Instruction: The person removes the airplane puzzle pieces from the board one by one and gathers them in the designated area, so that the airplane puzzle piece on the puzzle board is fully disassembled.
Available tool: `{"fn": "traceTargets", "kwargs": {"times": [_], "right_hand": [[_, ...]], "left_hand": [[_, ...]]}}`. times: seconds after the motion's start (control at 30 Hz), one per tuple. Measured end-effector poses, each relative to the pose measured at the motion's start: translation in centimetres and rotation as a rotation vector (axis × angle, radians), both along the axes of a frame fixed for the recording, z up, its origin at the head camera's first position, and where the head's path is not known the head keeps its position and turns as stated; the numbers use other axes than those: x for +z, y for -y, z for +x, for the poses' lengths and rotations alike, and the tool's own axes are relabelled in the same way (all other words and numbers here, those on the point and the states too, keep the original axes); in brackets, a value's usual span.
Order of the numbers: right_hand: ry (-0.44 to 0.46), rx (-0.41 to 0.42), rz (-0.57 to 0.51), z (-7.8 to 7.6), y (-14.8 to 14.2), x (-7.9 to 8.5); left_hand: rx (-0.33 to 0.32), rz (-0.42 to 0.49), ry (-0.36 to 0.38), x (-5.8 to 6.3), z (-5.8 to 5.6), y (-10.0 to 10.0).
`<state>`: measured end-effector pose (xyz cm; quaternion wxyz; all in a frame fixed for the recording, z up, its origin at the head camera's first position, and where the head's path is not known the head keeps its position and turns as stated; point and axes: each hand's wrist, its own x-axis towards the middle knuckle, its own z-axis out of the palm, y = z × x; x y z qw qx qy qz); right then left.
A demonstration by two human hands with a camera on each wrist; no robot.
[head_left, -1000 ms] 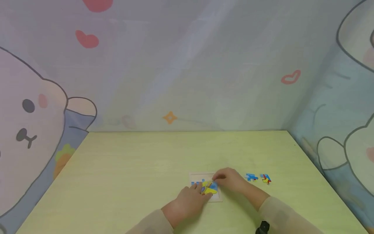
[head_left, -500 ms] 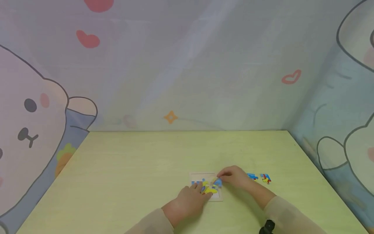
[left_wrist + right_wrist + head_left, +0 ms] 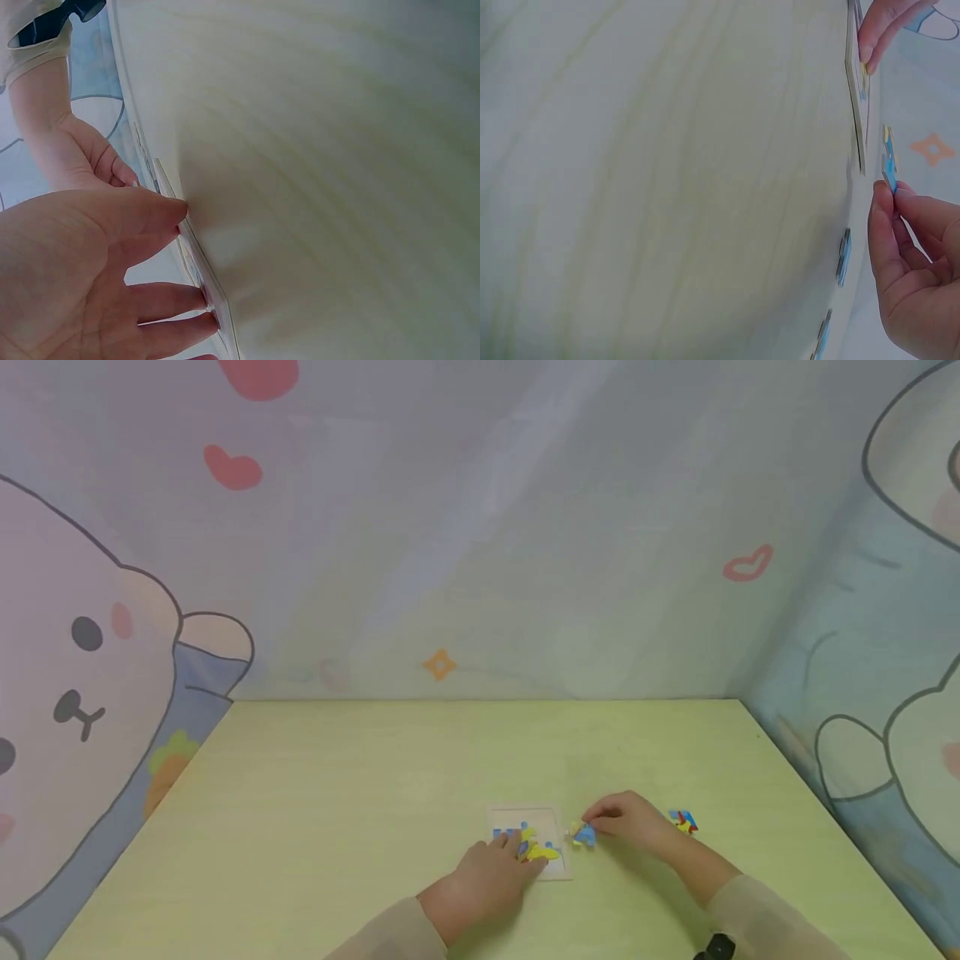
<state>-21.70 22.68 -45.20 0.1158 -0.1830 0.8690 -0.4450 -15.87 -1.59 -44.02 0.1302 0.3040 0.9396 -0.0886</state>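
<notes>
Puzzle tray (image 3: 542, 819) held down on table (image 3: 360, 785) by spread left hand (image 3: 489, 875), apparently for steadiness; blue-yellow piece (image 3: 584, 836) pinched by edge in right hand (image 3: 628, 819), just beside tray, likely so pattern is seen.

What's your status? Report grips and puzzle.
Left grip on puzzle board, covering part. Right grip pinches blue-yellow piece beside the board. Nothing visibly between piece and board.

Pinched puzzle piece (image 3: 584, 836) blue, yellow; tabletop (image 3: 337, 802) pale yellow-green, streaked; sleeves (image 3: 768, 920) beige.
</notes>
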Motion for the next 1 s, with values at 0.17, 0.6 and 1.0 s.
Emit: {"fn": "traceTargets", "kwargs": {"times": [0.17, 0.6, 1.0], "right_hand": [[0.038, -0.009, -0.027, 0.3, -1.5, -0.3], [0.002, -0.016, 0.046, 0.7, -4.7, -0.4], [-0.005, -0.028, 0.076, 1.2, -7.8, -0.5]], "left_hand": [[-0.002, 0.010, -0.001, 0.2, 0.1, 0.0], [-0.009, 0.018, -0.003, 0.3, 0.1, 0.2], [-0.026, 0.018, -0.022, 0.1, 0.1, 0.3]]}}
